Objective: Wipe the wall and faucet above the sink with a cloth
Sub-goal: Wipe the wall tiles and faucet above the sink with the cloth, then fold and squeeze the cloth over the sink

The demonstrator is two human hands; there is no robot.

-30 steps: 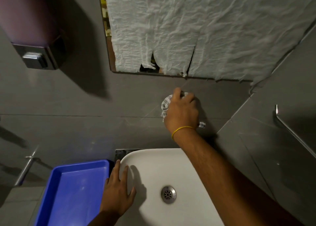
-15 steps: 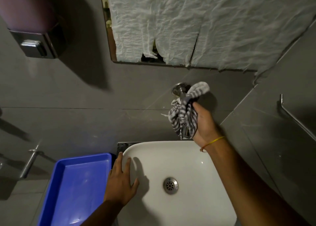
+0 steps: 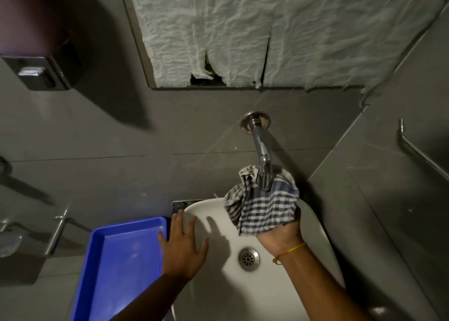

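Wall (image 3: 121, 131) stands bare now: a second ago the right hand (image 3: 279, 235) pressed the cloth (image 3: 264, 209) on the tile under the covered mirror (image 3: 267, 29); since then it has slid down the faucet (image 3: 261, 150) and cups the spout tip from below, fingers hidden in the checked folds, above the sink (image 3: 218, 284). Judging by this, wiping has passed from wall to faucet. Left hand (image 3: 182, 248) lies flat on the sink rim, fingers spread, beside the blue tray (image 3: 116, 272). No writing or brand is readable.
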